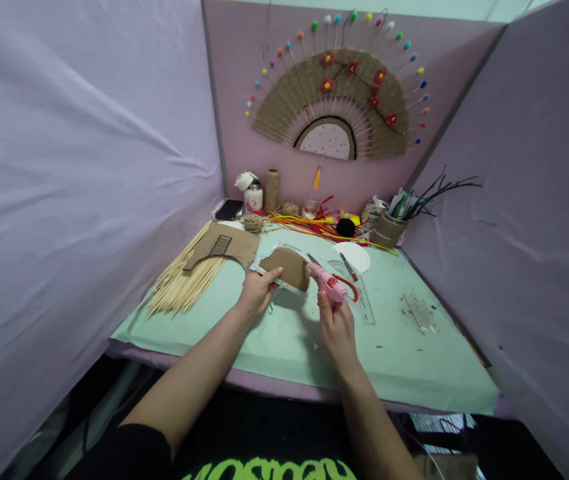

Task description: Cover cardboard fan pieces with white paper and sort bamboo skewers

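Note:
Over the middle of the table, my left hand (259,290) grips the near left edge of a brown cardboard piece (290,267) with whitish material along its rim. Wrapped around the handle of a pink hot glue gun (331,285) is my right hand (337,323). The gun's nozzle points left and lies close to the cardboard's right edge; I cannot tell whether they touch. Red-handled scissors (354,290) lie partly hidden behind the gun. Beside them are a marker (348,265), a white paper semicircle (357,255) and a clear ruler (365,307).
Bamboo skewers (184,287) lie at left under an arched cardboard sheet (231,243). Along the back stand a phone (229,210), twine balls (253,223), colourful pipe cleaners (299,225) and a cardboard holder (388,231) with twigs. A decorated fan (289,93) hangs on the back wall.

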{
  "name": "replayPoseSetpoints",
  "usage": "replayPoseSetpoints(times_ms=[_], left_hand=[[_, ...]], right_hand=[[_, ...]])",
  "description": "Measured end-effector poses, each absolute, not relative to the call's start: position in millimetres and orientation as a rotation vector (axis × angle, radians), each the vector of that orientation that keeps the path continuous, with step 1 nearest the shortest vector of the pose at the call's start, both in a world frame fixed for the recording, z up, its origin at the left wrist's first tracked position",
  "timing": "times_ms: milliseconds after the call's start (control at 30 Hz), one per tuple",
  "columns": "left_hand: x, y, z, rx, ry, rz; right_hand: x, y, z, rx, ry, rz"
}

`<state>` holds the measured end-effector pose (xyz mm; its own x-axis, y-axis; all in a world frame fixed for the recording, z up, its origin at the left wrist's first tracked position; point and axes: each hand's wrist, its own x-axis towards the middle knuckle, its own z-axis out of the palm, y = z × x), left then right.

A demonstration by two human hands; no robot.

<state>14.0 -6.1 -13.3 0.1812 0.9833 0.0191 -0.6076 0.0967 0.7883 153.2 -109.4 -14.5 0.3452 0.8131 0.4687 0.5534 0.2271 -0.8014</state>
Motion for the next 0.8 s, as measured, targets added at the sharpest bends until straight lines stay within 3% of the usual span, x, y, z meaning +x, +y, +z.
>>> replayPoseSetpoints(times_ms=[800], left_hand=[[12.2, -4.7, -10.4, 0.728, 0.651, 1.375]], right_hand=[[161.7, -115.8, -19.9, -1.513, -1.365, 0.249]])
